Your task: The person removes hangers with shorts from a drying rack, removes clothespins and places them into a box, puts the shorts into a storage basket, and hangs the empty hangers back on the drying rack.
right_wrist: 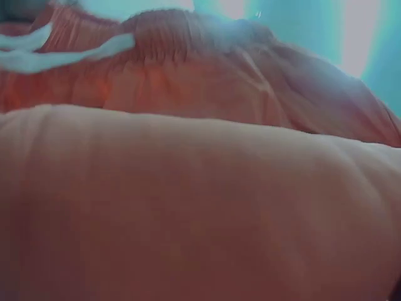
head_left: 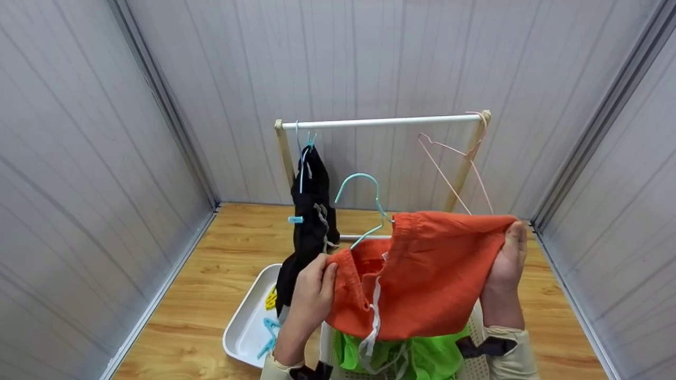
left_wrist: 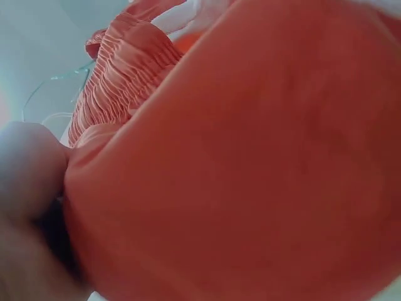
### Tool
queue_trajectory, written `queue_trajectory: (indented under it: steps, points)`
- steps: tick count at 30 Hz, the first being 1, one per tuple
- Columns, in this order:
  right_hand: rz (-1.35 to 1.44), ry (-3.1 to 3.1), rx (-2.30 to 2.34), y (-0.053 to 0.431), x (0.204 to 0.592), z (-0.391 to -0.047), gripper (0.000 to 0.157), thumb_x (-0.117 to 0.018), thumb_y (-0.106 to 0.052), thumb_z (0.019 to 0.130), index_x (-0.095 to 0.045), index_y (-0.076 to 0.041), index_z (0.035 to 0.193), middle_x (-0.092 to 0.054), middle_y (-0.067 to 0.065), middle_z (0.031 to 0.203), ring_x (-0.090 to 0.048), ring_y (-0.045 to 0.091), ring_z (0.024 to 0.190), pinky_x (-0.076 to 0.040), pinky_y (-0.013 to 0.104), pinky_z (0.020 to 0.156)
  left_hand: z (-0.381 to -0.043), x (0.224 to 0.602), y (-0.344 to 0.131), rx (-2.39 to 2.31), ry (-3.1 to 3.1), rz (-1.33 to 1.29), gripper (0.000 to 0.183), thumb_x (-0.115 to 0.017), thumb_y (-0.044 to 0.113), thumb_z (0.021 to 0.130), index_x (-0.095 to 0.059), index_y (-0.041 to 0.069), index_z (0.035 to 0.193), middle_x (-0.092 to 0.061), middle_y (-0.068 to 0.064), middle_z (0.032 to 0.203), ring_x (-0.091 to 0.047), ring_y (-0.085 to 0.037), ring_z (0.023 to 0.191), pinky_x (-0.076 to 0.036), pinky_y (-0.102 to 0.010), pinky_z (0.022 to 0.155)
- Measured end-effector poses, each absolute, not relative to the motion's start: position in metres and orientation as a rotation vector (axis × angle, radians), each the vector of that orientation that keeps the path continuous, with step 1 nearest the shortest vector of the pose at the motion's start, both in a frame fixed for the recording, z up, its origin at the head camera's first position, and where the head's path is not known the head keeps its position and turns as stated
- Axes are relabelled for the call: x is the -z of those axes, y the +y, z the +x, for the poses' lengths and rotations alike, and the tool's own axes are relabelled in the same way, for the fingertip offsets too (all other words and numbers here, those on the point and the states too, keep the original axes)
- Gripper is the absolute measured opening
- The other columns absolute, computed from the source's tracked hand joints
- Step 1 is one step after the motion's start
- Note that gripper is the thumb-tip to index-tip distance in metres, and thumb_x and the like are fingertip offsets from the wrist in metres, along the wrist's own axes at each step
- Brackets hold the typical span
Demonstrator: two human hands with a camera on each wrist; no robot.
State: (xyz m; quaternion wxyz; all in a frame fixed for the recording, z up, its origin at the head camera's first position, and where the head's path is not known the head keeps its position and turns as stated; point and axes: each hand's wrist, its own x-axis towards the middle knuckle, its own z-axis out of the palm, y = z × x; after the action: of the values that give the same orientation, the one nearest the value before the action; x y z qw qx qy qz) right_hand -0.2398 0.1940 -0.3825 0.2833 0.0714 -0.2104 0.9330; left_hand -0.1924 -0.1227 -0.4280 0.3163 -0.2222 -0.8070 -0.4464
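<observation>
A pair of orange shorts (head_left: 428, 279) with a gathered waistband and white drawstring is held up in front of the rack. My left hand (head_left: 311, 287) pinches the waistband's left edge between thumb and fingers. At the far right end, my right hand (head_left: 504, 264) grips the cloth, thumb on the near side. A teal hanger (head_left: 378, 203) stands at the waist opening, its hook above the cloth; the shorts hide its lower part. Orange cloth (left_wrist: 232, 175) fills most of the left wrist view. The forearm covers much of the right wrist view, below the waistband (right_wrist: 163, 37).
Behind is a rack with a white rod (head_left: 385, 122). Black trousers (head_left: 309, 227) hang at its left, a pink hanger (head_left: 449, 146) at its right. A white tray (head_left: 243, 322) holds yellow and blue clothespins (head_left: 268, 338). Below the shorts, a basket (head_left: 478, 364) holds bright green cloth (head_left: 433, 356).
</observation>
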Motion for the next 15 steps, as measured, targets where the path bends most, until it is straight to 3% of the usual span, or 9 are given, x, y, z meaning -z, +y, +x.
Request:
queue_trajectory:
  steps: [9, 15]
  points:
    - [0.336, -0.729, -2.513, 0.195, 0.417, -0.237, 0.02, -0.059, -0.015, 0.094, -0.069, 0.001, 0.094, -0.066, 0.012, 0.084, -0.063, 0.019, 0.073, -0.051, 0.026, 0.062, -0.193, 0.411, -0.113, 1.127, -2.154, -0.555, 0.011, -0.055, 0.014, 0.1, -0.058, 0.01, 0.09, -0.047, 0.005, 0.073, -0.046, -0.011, 0.064, -0.042, -0.027, 0.059]
    - [0.227, -0.959, -2.452, 0.195, 0.43, -0.234, 0.018, -0.059, -0.015, 0.095, -0.069, -0.001, 0.089, -0.064, 0.007, 0.082, -0.061, 0.015, 0.07, -0.049, 0.023, 0.06, -0.194, 0.41, -0.105, 1.116, -2.176, -0.579, 0.017, -0.052, 0.019, 0.102, -0.054, 0.011, 0.087, -0.041, 0.006, 0.068, -0.043, -0.011, 0.06, -0.039, -0.026, 0.056]
